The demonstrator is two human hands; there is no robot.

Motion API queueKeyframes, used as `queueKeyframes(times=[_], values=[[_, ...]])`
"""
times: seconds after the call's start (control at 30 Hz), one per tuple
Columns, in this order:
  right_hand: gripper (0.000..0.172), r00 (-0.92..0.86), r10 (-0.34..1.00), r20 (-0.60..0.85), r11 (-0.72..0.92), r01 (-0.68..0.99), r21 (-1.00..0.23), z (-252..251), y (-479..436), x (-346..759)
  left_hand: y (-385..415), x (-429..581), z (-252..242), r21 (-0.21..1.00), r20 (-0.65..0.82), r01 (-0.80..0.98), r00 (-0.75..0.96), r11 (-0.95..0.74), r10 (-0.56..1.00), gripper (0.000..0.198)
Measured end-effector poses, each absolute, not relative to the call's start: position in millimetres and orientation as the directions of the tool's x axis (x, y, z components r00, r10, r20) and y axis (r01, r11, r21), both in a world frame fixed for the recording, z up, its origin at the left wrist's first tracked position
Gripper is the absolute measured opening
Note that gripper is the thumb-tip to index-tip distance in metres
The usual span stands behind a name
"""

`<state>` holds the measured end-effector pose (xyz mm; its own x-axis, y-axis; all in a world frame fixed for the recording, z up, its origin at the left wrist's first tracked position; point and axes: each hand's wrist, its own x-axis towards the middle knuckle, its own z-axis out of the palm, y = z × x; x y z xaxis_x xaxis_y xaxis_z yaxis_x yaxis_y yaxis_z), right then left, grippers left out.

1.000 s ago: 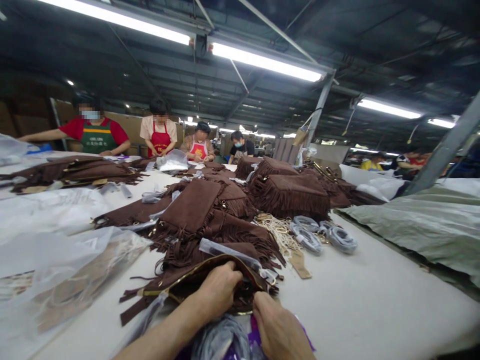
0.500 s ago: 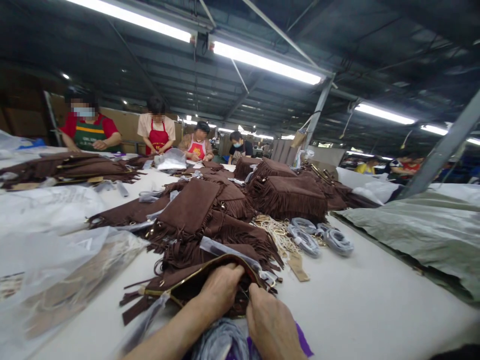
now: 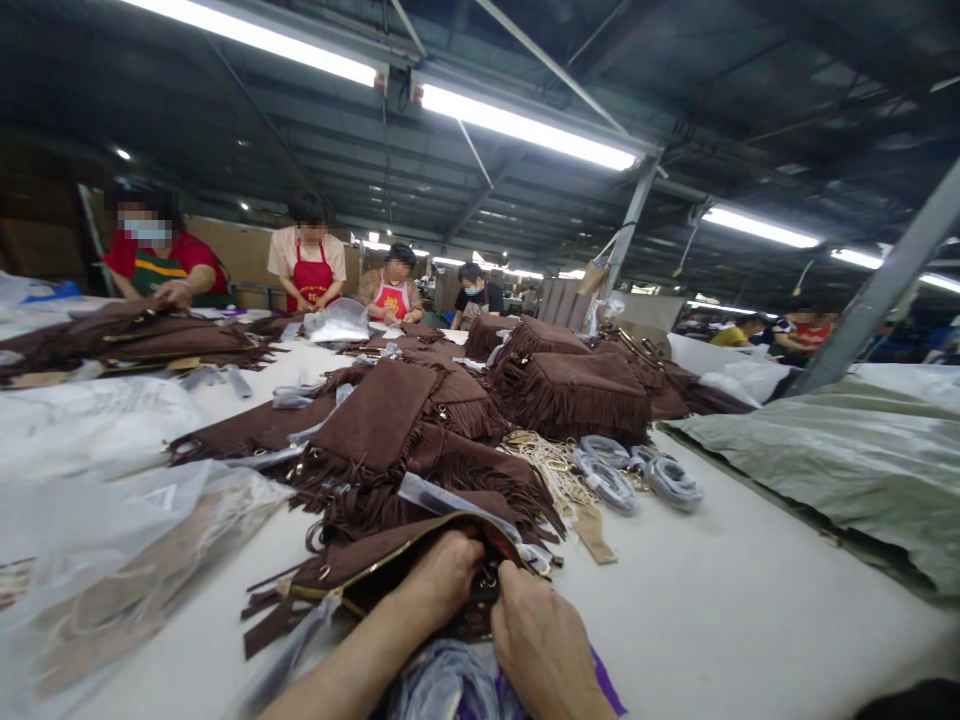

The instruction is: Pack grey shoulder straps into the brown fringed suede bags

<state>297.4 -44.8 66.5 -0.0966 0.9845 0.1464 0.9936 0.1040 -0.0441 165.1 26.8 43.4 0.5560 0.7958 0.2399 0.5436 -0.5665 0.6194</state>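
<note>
A brown suede fringed bag with a gold zipper lies open-mouthed in front of me on the white table. My left hand reaches into the bag's mouth, fingers curled inside it. My right hand pinches the bag's edge by the metal ring at the zipper's right end. Under my wrists lies a grey wrapped bundle on a purple sheet.
More brown fringed bags are piled across the middle of the table. Grey coiled straps and cream cords lie to the right, clear plastic bags to the left. Several aproned workers stand at the far left side. A green sack fills the right.
My right hand has moved up and left to the bag's zipper end, close against my left hand. The left hand has pushed slightly deeper into the bag.
</note>
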Motion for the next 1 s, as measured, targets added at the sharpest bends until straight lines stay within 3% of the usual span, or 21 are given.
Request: queueKeyframes(times=[0.23,0.43,0.83,1.0], values=[[0.020,-0.106,0.977,0.183,0.119,0.991,-0.063,65,-41,304,24,167,49,0.644,0.230,0.567,0.496,-0.513,0.837,0.034],[0.021,-0.075,0.985,0.153,0.086,0.994,-0.068,70,-40,302,21,166,51,0.740,0.270,0.465,0.456,-0.485,0.848,0.039],[0.020,-0.066,0.989,0.135,0.079,0.992,-0.096,76,-36,303,21,165,42,0.661,0.191,0.622,0.401,-0.419,0.896,0.044],[0.021,-0.057,0.988,0.146,0.072,0.993,-0.097,76,-36,303,20,166,43,0.703,0.134,0.599,0.419,-0.384,0.898,0.036]])
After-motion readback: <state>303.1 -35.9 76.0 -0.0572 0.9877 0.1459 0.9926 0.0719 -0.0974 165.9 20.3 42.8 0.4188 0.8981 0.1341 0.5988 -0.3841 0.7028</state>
